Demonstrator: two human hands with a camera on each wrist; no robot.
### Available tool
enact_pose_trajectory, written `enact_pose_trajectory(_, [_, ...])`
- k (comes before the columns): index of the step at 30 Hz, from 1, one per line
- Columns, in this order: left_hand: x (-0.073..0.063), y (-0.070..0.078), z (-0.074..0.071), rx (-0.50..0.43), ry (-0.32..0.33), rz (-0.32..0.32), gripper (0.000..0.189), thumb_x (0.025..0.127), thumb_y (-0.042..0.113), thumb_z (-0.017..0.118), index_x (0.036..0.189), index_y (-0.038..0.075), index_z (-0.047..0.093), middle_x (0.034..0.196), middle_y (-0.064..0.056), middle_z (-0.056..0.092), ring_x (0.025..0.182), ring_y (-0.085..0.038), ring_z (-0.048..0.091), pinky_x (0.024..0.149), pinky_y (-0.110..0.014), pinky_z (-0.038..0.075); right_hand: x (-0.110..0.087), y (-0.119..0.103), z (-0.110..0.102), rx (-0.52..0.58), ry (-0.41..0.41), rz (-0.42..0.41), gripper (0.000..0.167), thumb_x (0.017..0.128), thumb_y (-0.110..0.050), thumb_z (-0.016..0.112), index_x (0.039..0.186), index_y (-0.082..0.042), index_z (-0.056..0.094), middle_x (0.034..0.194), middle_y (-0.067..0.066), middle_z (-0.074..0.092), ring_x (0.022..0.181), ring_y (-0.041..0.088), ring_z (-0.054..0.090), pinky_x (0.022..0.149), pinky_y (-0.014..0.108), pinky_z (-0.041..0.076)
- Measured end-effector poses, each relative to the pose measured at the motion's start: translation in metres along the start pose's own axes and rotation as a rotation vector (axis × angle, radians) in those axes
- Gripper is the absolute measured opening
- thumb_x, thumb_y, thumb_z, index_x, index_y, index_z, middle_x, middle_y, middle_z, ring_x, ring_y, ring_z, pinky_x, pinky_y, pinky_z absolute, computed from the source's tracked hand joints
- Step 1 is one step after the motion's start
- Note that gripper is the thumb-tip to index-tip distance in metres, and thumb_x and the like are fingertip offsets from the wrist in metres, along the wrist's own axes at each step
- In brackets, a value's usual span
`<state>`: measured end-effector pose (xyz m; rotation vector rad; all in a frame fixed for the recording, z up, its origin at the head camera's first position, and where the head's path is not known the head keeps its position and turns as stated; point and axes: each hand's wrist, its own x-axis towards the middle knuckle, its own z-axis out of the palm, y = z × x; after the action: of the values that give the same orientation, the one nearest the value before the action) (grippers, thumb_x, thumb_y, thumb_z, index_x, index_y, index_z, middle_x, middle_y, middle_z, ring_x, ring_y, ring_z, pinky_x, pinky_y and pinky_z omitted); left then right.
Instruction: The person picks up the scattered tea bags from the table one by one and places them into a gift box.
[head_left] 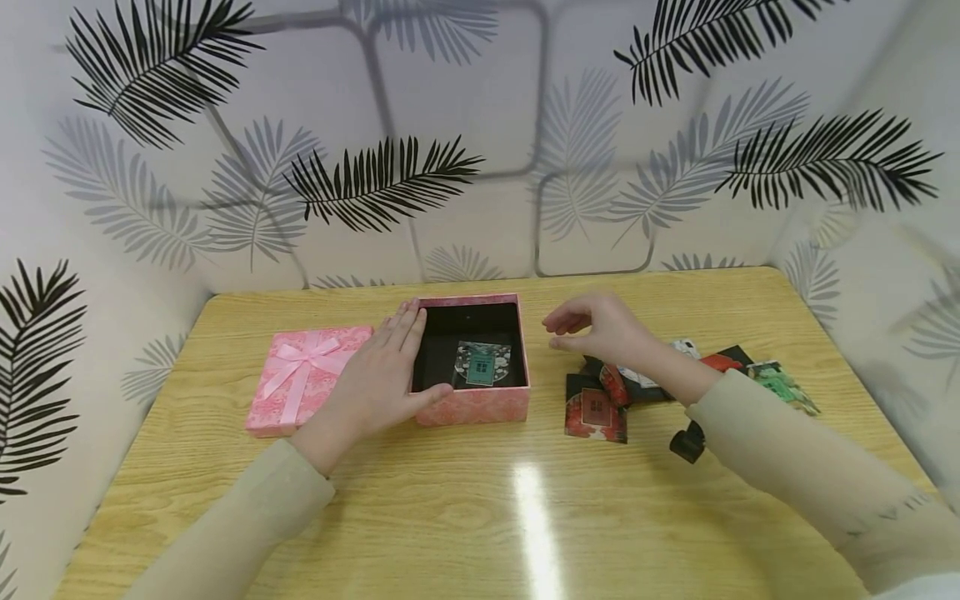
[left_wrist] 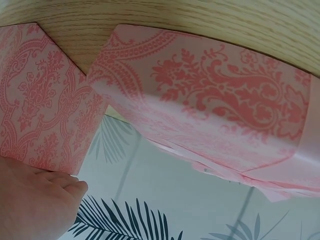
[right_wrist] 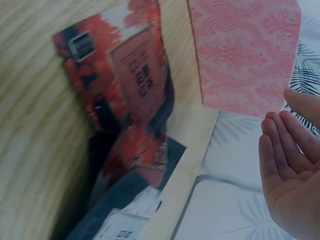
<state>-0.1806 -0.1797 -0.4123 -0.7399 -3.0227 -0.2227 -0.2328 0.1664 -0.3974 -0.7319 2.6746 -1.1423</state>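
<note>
- We are resting our left hand (head_left: 378,371) flat on the left wall of the open pink box (head_left: 480,406) at frame centre, fingers straight, gripping nothing.
- We are holding our right hand (head_left: 600,327) in the air just right of the box, fingers loosely curled and empty.
- A teal packet (head_left: 481,364) is lying inside the box.
- The bow-topped lid (head_left: 303,377) is lying left of the box.
- More packets (head_left: 596,408) are lying centre right, below the right hand.

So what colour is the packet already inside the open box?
Teal green, on the black lining; the packet shows best in the head view.
</note>
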Motion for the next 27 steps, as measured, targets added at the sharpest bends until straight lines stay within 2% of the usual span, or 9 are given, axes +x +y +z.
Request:
enact_pose_trajectory(7, [0.0,-0.001,0.002,-0.007,0.01,0.007,0.11,0.097,0.069,0.06,0.168,-0.003,0.017,0.177,-0.021,0.017,0.166,-0.036,0.018,0.134,-0.052,0.022,-0.013,0.021,0.001,0.011,-0.054,-0.015,0.029,0.093,-0.004,0.08,0.12,0.004,0.076,0.114,0.02,0.079,0.105,0.035,0.075,0.094,0.048,0.063])
enact_pose_trajectory(11, [0.0,-0.001,0.001,-0.006,0.013,0.008,0.11,0.097,0.07,0.06,0.168,-0.003,0.018,0.177,-0.02,0.017,0.166,-0.036,0.018,0.134,-0.052,0.022,-0.02,0.031,0.004,-0.004,-0.079,0.011,0.031,0.091,-0.008,0.083,0.119,0.002,0.077,0.113,0.018,0.079,0.102,0.032,0.075,0.091,0.046,0.064])
enact_pose_trajectory(18, [-0.001,-0.001,0.002,-0.013,0.012,0.006,0.11,0.097,0.069,0.06,0.168,-0.003,0.017,0.178,-0.02,0.017,0.166,-0.036,0.017,0.134,-0.052,0.022,-0.032,0.049,0.011,-0.013,-0.126,0.035,0.033,0.091,-0.012,0.084,0.121,0.0,0.077,0.114,0.014,0.079,0.105,0.03,0.075,0.093,0.046,0.062])
enact_pose_trajectory(27, [-0.002,-0.001,0.002,-0.02,0.011,0.005,0.11,0.097,0.069,0.06,0.168,-0.003,0.017,0.178,-0.02,0.016,0.166,-0.035,0.017,0.135,-0.052,0.021,-0.039,0.06,0.018,-0.021,-0.126,0.042,0.037,0.092,-0.012,0.084,0.126,-0.003,0.074,0.12,0.014,0.078,0.11,0.032,0.073,0.096,0.046,0.062])
